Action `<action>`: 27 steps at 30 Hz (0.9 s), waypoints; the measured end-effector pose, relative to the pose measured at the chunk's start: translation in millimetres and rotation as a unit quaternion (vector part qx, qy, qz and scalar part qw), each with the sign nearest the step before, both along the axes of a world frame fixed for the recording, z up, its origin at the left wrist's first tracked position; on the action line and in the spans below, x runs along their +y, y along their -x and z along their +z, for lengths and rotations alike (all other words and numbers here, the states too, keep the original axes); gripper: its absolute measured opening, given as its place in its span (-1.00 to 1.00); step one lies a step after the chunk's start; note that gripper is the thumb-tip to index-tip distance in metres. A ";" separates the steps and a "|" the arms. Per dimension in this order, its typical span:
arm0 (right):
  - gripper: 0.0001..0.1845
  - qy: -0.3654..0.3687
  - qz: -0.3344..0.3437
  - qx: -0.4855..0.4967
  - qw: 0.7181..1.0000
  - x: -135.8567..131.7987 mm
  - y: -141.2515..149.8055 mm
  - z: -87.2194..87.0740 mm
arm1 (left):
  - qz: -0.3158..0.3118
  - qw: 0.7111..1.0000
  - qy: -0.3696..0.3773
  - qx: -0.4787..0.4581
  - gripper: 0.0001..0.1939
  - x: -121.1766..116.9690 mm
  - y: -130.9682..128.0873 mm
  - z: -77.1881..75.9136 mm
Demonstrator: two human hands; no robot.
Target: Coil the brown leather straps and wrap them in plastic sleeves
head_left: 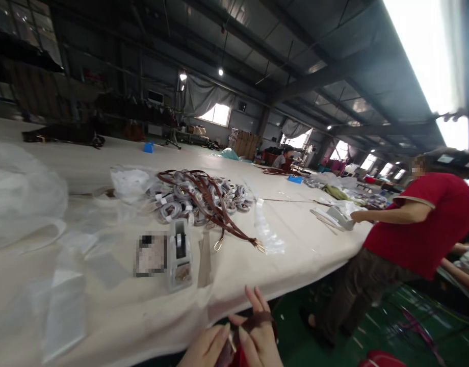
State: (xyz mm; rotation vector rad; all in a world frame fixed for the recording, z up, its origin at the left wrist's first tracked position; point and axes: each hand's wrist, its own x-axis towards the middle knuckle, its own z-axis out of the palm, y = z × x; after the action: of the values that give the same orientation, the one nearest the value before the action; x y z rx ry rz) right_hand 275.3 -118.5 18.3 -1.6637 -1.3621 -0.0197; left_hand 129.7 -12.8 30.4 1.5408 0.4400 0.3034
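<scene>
Low in the view, just off the table's front edge, my left hand (209, 344) and my right hand (262, 339) are close together on a brown strap (259, 320). It loops over the fingers of my right hand, and both thumbs press on it. Something shiny, perhaps a metal fitting, shows between the thumbs. Two fingers of my right hand stick up. Ahead on the table lie more brown straps (219, 201) with gold-coloured hooks (218, 244), draped over a heap of coiled straps in clear wrapping (169, 210).
A tape dispenser (180, 272) stands near the white-covered table's (295, 260) front edge, beside a blurred-out flat object (152, 255) and a flat greyish strip (205, 260). Clear plastic bags (24, 188) lie left. At right, a person in a red shirt (425, 224) leans over the table.
</scene>
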 end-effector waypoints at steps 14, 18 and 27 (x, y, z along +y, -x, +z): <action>-0.46 0.082 -0.039 0.093 0.992 -18.1 -34.1 53.5 | -0.092 0.985 0.147 -0.022 -0.29 -3.3 19.9 -0.5; -0.52 0.089 -0.014 0.044 0.995 -16.4 -32.3 36.2 | -0.047 0.988 0.146 -0.017 -0.24 -10.6 17.9 -10.8; -0.55 0.051 -0.043 0.040 0.997 -20.0 -11.0 49.0 | -0.037 0.996 0.068 0.040 -0.32 -12.5 19.5 -10.7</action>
State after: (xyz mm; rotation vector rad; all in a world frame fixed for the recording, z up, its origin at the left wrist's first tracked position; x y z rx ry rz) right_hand 286.3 -138.4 67.3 -1.7891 -1.2476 0.0667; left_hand 110.2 -25.3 19.7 1.4348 0.4559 0.1518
